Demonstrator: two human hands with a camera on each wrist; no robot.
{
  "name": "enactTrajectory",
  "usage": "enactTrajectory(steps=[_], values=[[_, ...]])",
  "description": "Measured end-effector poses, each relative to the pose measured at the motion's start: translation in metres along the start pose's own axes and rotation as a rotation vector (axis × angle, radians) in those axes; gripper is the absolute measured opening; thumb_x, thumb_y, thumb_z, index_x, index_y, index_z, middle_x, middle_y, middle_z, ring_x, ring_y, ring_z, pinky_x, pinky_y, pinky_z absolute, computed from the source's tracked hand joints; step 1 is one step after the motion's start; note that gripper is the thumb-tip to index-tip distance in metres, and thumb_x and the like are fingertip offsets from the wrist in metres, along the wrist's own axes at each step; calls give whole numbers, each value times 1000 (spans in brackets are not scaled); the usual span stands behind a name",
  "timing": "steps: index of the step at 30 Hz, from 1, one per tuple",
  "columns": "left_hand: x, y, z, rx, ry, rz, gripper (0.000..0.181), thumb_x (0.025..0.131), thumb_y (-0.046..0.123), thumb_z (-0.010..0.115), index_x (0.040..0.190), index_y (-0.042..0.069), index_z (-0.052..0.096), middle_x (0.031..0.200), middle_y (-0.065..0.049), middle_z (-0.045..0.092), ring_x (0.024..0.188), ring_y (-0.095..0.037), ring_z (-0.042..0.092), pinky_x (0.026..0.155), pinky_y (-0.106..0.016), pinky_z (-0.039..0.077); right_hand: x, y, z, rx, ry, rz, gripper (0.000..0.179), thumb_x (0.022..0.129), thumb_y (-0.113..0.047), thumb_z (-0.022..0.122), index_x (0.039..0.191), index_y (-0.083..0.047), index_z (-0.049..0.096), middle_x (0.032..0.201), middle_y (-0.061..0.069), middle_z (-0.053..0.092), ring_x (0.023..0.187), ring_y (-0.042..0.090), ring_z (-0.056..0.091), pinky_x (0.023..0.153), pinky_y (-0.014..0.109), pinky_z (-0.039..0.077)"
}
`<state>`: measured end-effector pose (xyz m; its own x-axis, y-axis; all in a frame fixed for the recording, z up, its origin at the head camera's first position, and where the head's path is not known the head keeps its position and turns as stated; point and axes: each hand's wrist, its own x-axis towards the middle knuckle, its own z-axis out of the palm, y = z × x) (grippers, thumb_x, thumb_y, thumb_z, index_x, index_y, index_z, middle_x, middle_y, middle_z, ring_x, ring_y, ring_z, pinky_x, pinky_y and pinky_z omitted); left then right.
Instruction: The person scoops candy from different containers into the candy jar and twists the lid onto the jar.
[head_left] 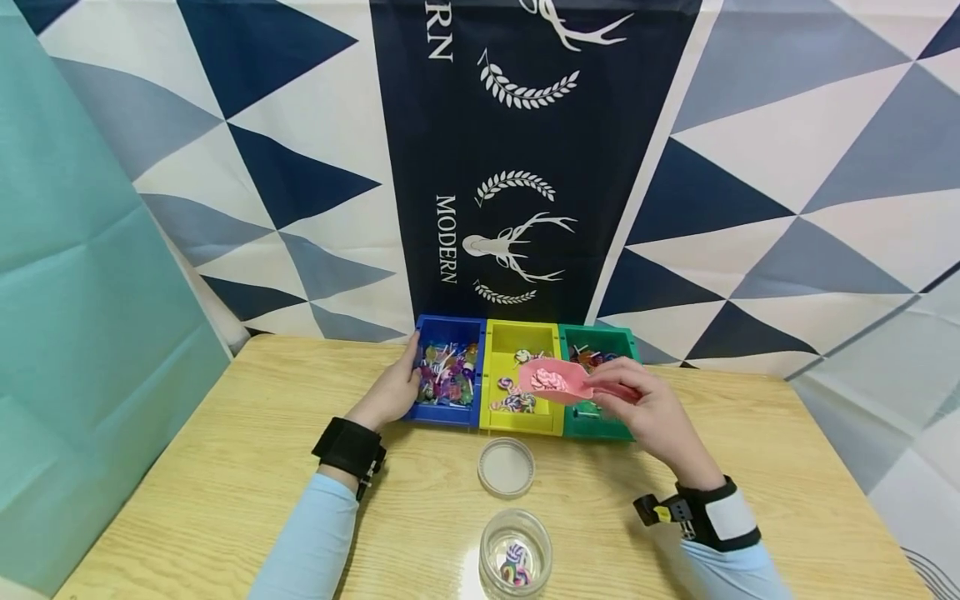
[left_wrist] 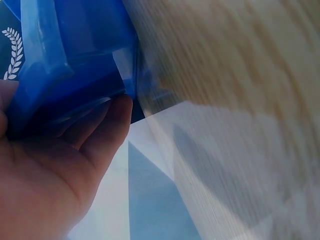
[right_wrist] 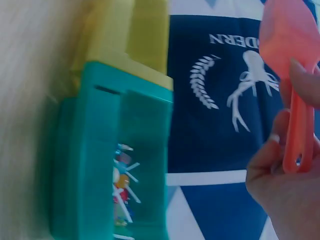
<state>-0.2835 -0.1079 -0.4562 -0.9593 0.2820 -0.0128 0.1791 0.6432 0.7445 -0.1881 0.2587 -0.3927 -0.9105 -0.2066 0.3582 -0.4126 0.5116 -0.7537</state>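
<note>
My right hand (head_left: 652, 408) pinches the handle of a pink scoop (head_left: 576, 380) between thumb and fingers. Pink-and-white swirled pieces lie in the scoop, which hovers over the yellow bin (head_left: 522, 425) and the inner edge of the green bin (head_left: 600, 429). My left hand (head_left: 390, 387) grips the outer side wall of the blue bin (head_left: 442, 415); the left wrist view shows fingers (left_wrist: 117, 112) against the blue plastic. Wrapped lollipops (head_left: 446, 371) fill much of the blue bin. Swirled lollipops (head_left: 513, 402) lie in the yellow one, and small stick candies (right_wrist: 122, 187) in the green.
A clear jar (head_left: 489, 542) with a few colourful swirled pieces stands near the table's front. Behind it lies a round lid (head_left: 506, 468). The three joined bins stand against a patterned cloth backdrop (head_left: 517, 150) at the back of the wooden table (head_left: 247, 433).
</note>
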Motion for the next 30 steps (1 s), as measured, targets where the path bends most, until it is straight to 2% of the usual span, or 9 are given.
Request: enactTrajectory(steps=[5, 9, 12, 15, 19, 24, 30], values=[[-1, 0, -1, 3, 1, 0, 64, 109, 12, 32, 161, 17, -3, 162, -17, 21, 45, -15, 34, 51, -32, 37, -4, -2, -10, 29, -135, -121, 25, 88, 8, 70, 99, -13, 79, 108, 1, 66, 104, 13, 55, 84, 20, 52], [-1, 1, -1, 4, 4, -6, 63, 109, 12, 32, 161, 17, -2, 163, -16, 18, 47, -15, 33, 54, -34, 38, -5, -5, -12, 118, -322, -216, 28, 86, 7, 72, 94, -18, 79, 105, 0, 67, 103, 15, 56, 85, 25, 51], [-1, 2, -1, 6, 3, -13, 63, 109, 12, 32, 161, 17, -3, 164, -15, 16, 48, -16, 34, 57, -35, 39, -6, -8, -10, 182, -478, -246, 22, 88, 1, 73, 93, -19, 78, 104, 0, 67, 102, 18, 56, 84, 28, 51], [-1, 2, -1, 6, 3, -17, 63, 109, 12, 32, 161, 18, -3, 164, -14, 15, 51, -17, 36, 58, -36, 39, -7, -12, -5, 204, -601, -231, 13, 90, -7, 72, 93, -18, 78, 103, 0, 66, 99, 19, 56, 82, 30, 52], [0, 1, 0, 7, 4, -20, 64, 109, 12, 33, 161, 18, -2, 164, -14, 16, 50, -17, 36, 56, -35, 39, -10, -20, -1, 171, -700, -173, 12, 90, -10, 73, 95, -20, 79, 101, -3, 66, 95, 17, 57, 80, 30, 53], [0, 0, 0, 12, 8, -19, 63, 109, 13, 33, 161, 18, -2, 163, -15, 18, 53, -18, 40, 58, -35, 39, -13, -33, 0, 95, -771, -118, 19, 89, -6, 74, 96, -23, 80, 97, -8, 64, 93, 15, 56, 79, 27, 51], [0, 0, 0, 13, 4, -23, 63, 109, 14, 32, 161, 18, -3, 163, -15, 19, 49, -18, 36, 55, -35, 38, -17, -45, 4, 26, -796, -69, 24, 87, -5, 76, 95, -27, 80, 93, -12, 63, 94, 12, 56, 79, 26, 51]])
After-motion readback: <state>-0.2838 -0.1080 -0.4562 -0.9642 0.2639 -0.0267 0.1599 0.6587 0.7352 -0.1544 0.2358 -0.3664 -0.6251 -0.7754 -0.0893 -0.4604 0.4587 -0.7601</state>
